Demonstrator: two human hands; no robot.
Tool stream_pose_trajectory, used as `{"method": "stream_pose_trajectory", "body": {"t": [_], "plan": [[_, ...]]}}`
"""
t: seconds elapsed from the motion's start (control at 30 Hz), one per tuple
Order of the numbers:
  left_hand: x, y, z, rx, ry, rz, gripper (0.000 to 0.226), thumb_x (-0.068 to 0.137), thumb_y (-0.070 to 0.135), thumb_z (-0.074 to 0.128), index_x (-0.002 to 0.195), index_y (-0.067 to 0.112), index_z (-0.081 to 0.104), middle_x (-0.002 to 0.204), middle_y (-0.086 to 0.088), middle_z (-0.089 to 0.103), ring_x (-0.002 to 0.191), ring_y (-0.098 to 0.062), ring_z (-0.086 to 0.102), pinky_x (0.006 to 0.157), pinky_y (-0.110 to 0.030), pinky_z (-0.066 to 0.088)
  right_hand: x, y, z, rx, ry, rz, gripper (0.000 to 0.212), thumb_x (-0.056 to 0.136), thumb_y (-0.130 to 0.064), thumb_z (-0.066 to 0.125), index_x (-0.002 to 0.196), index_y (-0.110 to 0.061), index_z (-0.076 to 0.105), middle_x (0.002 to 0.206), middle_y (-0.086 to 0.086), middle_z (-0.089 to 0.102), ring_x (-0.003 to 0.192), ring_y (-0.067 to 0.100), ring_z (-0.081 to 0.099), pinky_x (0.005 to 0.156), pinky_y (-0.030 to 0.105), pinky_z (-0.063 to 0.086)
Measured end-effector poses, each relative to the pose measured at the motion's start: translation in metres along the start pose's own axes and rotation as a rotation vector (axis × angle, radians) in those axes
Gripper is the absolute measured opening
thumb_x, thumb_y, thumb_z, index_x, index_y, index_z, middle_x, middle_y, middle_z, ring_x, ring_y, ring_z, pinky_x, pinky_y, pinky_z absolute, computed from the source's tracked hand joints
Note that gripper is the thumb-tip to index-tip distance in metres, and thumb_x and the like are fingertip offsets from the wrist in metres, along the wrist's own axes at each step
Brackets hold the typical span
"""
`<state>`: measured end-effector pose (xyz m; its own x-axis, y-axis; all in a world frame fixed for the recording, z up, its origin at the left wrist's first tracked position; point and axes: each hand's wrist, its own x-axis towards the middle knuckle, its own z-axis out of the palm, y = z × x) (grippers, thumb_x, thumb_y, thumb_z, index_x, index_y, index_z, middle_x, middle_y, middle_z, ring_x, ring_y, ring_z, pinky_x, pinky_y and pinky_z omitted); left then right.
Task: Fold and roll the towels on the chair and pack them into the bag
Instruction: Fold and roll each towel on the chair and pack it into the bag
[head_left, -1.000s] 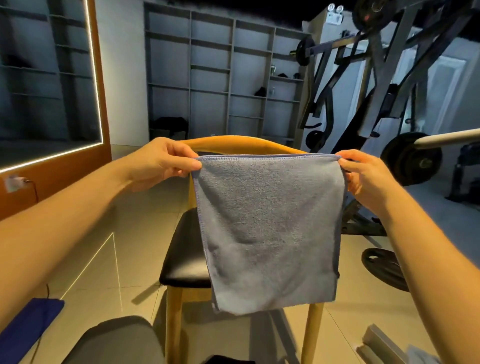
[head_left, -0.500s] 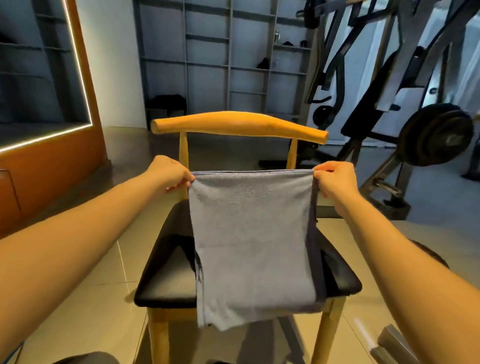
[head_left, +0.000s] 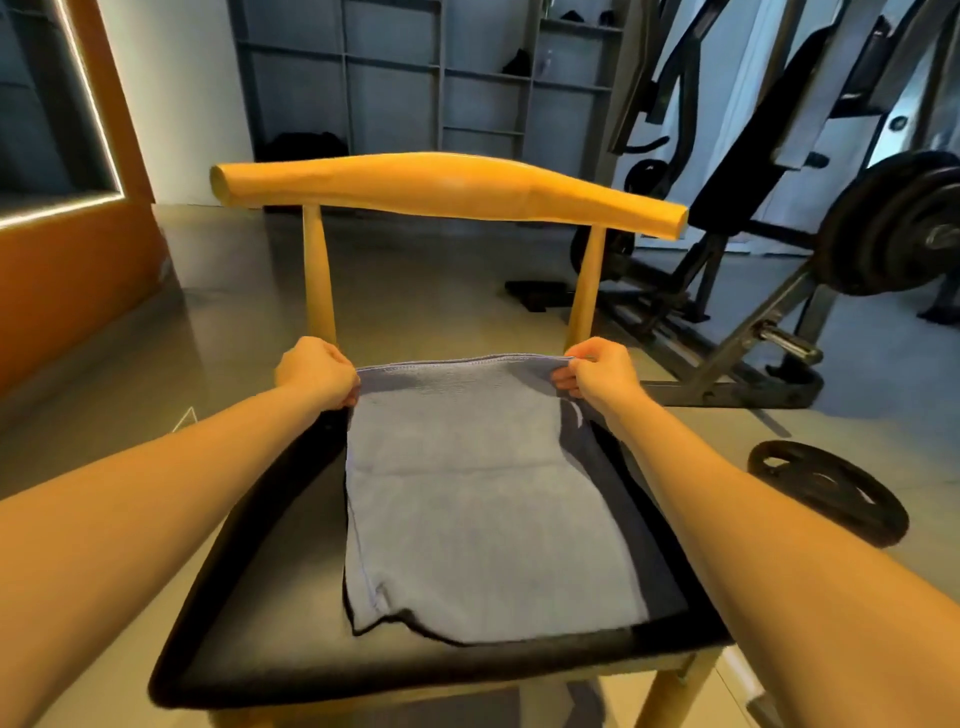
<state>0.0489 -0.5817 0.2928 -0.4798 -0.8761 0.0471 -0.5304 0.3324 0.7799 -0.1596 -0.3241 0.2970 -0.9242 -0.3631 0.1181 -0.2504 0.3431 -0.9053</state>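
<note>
Pinching the far corners of a grey towel (head_left: 488, 509), left hand (head_left: 317, 371) and right hand (head_left: 597, 371) curled tight, cloth spread toward the wrists over the black chair seat (head_left: 249, 613), wooden backrest (head_left: 447, 187) beyond the knuckles

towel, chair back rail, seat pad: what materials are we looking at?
Towel: grey-blue terry or microfibre cloth, judging by its fuzzy nap, stitched hem and soft draping. Back rail: likely wood with a smooth honey-coloured satin finish and soft highlights; no grain can be made out. Seat pad: black, matte, with rounded edges; probably padded leatherette or fabric, cannot tell which.
</note>
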Motion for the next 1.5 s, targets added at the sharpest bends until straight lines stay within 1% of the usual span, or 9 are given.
{"method": "stream_pose_trajectory", "body": {"t": [0.1,0.17,0.27,0.43,0.53,0.63,0.9,1.23,1.5], "plan": [[-0.004,-0.005,0.006,0.055,-0.106,0.061,0.002,0.085,0.013,0.079,0.086,0.012,0.077,0.097,-0.009,0.074,0.093,-0.029,0.069,0.088,-0.041,0.059,-0.006,0.009,0.003,-0.115,-0.162,-0.034,0.01,0.095,-0.008,0.059,0.104,-0.01,0.063,0.103,0.009,0.066,0.099,0.029,0.065,0.072,0.03,0.052],[-0.01,-0.007,0.007,0.113,-0.177,0.103,0.028,0.086,0.02,0.08,0.112,0.011,0.073,0.118,-0.009,0.069,0.11,-0.032,0.063,0.094,-0.04,0.052,-0.017,0.011,-0.003,-0.169,-0.225,-0.048,0.016,0.097,-0.014,0.06,0.112,-0.018,0.059,0.107,-0.001,0.057,0.103,0.026,0.058,0.076,0.029,0.047],[-0.037,-0.009,-0.007,0.104,-0.208,0.186,0.056,0.087,0.026,0.079,0.137,0.015,0.058,0.128,-0.006,0.063,0.116,-0.029,0.06,0.096,-0.039,0.049,-0.044,0.006,-0.024,-0.232,-0.189,-0.06,0.042,0.1,-0.014,0.06,0.14,-0.009,0.051,0.118,0.001,0.058,0.095,0.019,0.06,0.08,0.03,0.046],[-0.116,-0.016,-0.039,0.04,-0.189,0.317,0.012,0.088,0.027,0.077,0.093,0.017,0.073,0.085,0.002,0.072,0.08,-0.014,0.068,0.065,-0.023,0.052,-0.109,0.004,-0.049,-0.446,-0.225,-0.227,0.023,0.1,-0.015,0.059,0.122,-0.011,0.067,0.115,0.001,0.067,0.099,0.015,0.061,0.082,0.027,0.045],[-0.161,-0.026,-0.052,0.012,-0.186,0.326,0.025,0.09,0.03,0.076,0.077,0.009,0.071,0.068,-0.007,0.067,0.062,-0.014,0.058,0.063,-0.03,0.048,-0.151,0.011,-0.054,-0.514,-0.3,-0.316,0.021,0.1,-0.02,0.059,0.117,-0.019,0.07,0.111,-0.005,0.07,0.101,0.013,0.065,0.086,0.029,0.052],[-0.2,-0.038,-0.057,-0.043,-0.18,0.32,0.03,0.089,0.03,0.076,0.071,0.006,0.07,0.054,-0.002,0.058,0.048,-0.006,0.048,0.054,-0.021,0.041,-0.183,0.023,-0.059,-0.573,-0.319,-0.384,0.015,0.099,-0.024,0.061,0.109,-0.026,0.072,0.106,-0.011,0.07,0.097,0.009,0.066,0.087,0.031,0.058],[-0.248,-0.048,-0.031,0.171,-0.036,0.41,0.025,0.083,0.041,0.079,0.072,0.026,0.062,0.066,0.006,0.064,0.065,-0.01,0.061,0.066,-0.036,0.055,-0.216,0.045,-0.075,-0.841,-0.198,-0.569,0.008,0.092,-0.028,0.066,0.085,-0.03,0.07,0.089,-0.011,0.058,0.084,0.01,0.055,0.07,0.034,0.056],[-0.253,-0.056,-0.019,0.213,0.036,0.432,0.018,0.085,0.034,0.072,0.076,0.022,0.061,0.07,0.007,0.061,0.066,-0.013,0.059,0.066,-0.044,0.058,-0.22,0.052,-0.088,-0.872,-0.293,-0.623,0.016,0.089,-0.026,0.069,0.104,-0.031,0.075,0.101,-0.014,0.063,0.093,0.008,0.059,0.075,0.029,0.057],[-0.25,-0.054,-0.029,0.15,0.105,0.47,0.008,0.089,0.03,0.073,0.088,0.023,0.076,0.089,0.009,0.062,0.078,-0.01,0.059,0.073,-0.03,0.055,-0.215,0.058,-0.088,-0.897,-0.26,-0.692,0.01,0.089,-0.021,0.071,0.097,-0.026,0.075,0.099,-0.01,0.066,0.092,0.014,0.062,0.071,0.027,0.053]]}}
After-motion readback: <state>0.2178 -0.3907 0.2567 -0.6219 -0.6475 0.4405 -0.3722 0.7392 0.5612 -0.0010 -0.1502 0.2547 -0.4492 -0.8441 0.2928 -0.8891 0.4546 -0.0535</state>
